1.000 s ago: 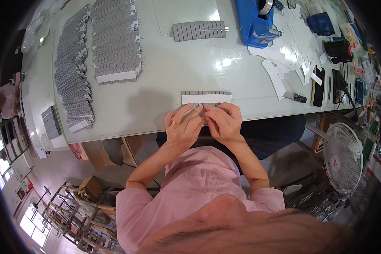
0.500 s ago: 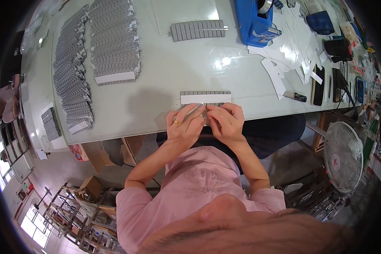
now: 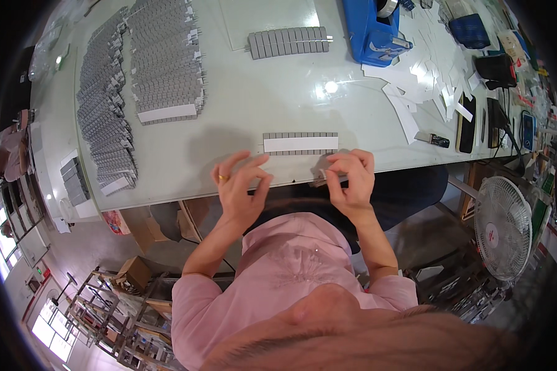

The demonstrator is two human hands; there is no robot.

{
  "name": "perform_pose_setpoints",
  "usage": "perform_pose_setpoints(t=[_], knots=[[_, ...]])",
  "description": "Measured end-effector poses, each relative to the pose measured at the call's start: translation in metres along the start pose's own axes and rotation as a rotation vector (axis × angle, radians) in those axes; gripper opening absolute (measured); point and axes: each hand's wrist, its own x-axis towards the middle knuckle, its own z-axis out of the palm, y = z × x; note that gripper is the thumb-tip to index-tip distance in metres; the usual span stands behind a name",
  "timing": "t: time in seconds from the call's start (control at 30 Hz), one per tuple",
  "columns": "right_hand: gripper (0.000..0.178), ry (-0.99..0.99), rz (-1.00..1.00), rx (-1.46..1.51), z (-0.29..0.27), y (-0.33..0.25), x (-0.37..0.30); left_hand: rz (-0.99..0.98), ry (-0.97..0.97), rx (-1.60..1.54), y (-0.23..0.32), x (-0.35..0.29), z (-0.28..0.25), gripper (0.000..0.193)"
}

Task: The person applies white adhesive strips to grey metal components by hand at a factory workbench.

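A row of small grey blocks [image 3: 301, 135] lies near the table's front edge, with a white strip [image 3: 301, 144] laid along its middle. Just left of and below that row, my left hand [image 3: 242, 190] hovers over the edge, its fingers apart and nothing in them; a ring is on one finger. My right hand [image 3: 351, 182] is at the row's lower right end, thumb and forefinger pinched together. A small pale sliver shows by these fingertips, too small to name. Farther back lies a similar row of grey blocks [image 3: 291, 44] with a thin pale band across it.
Two long stacks of grey block rows [image 3: 167, 62] cover the left side. A blue tape dispenser [image 3: 377, 43] stands at the back right, beside scattered white paper scraps [image 3: 402, 114], a phone [image 3: 466, 127] and a small dark-ended tube [image 3: 438, 141]. Below right is a white fan [image 3: 502, 229].
My hands have drawn apart from the row's front edge, the left moving left and opening, the right moving right with its fingers pinched. The row now shows in full.
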Motion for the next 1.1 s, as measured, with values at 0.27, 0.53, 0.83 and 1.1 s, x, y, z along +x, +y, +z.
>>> perform_pose_setpoints(t=[0.27, 0.53, 0.83, 1.1], knots=[[0.014, -0.001, 0.111, -0.075, -0.001, 0.000, 0.009, -0.116, 0.011, -0.034, 0.002, 0.022, 0.004, 0.017], [0.014, 0.065, 0.228, -0.163, 0.011, -0.002, 0.015, -0.182, -0.006, 0.076, 0.001, 0.029, 0.013, 0.017], [0.016, 0.105, 0.205, -0.196, 0.013, 0.002, 0.012, -0.196, -0.010, 0.107, 0.002, 0.031, 0.015, 0.016], [0.025, 0.111, 0.238, -0.237, 0.010, 0.002, 0.011, -0.259, -0.025, 0.136, 0.002, 0.030, 0.010, 0.024]])
